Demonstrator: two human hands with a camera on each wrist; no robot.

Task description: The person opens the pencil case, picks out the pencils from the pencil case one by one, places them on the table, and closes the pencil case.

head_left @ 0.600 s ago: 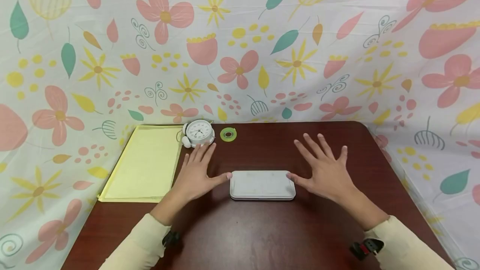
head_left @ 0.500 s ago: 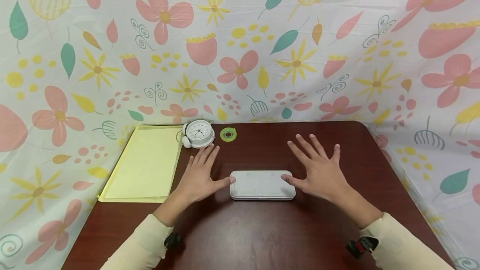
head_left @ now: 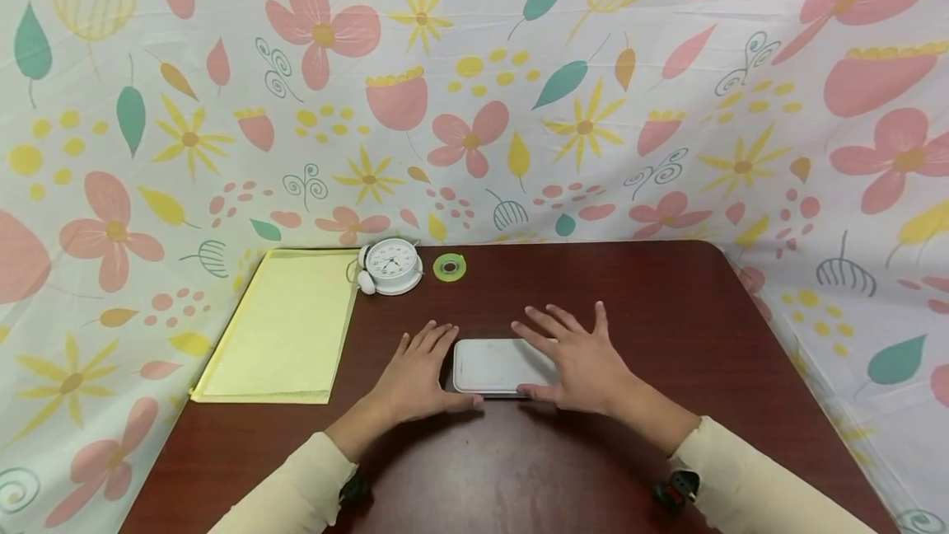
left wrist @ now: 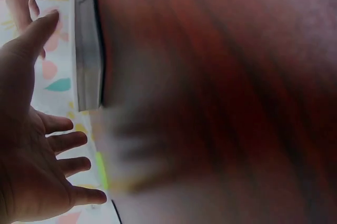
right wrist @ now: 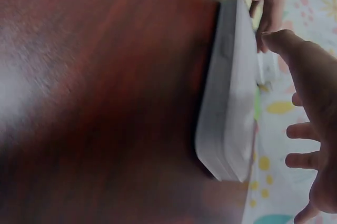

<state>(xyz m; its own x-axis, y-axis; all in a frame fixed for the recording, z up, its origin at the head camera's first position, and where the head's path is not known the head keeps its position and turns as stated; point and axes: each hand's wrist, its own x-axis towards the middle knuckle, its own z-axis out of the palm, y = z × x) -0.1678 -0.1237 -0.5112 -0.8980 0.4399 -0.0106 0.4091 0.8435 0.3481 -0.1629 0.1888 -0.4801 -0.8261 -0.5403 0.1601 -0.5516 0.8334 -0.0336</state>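
Note:
A white flat case (head_left: pixel 489 365) with rounded corners lies on the dark brown table, long side toward me. Its lid seam and a small catch show on the near side of the case (right wrist: pixel 231 92) in the right wrist view. My left hand (head_left: pixel 417 377) is at the case's left end, fingers spread and thumb near its front edge. Over the right end reaches my right hand (head_left: pixel 589 365), covering that corner in the head view, its fingers also apart. Neither hand grips the case; in the left wrist view the left palm (left wrist: pixel 31 171) faces it with straight fingers.
At the back left stands a white twin-bell alarm clock (head_left: pixel 393 260), beside a green tape roll (head_left: pixel 439 270). A yellow mesh zip pouch (head_left: pixel 282 328) lies along the left side. Behind the table (head_left: pixel 667 295) hangs a flower-print cloth (head_left: pixel 474 39).
Both hands have moved inward and toward me, closing in on the white case from its two ends. The right hand now overlaps the case's right end. The case has stayed in place.

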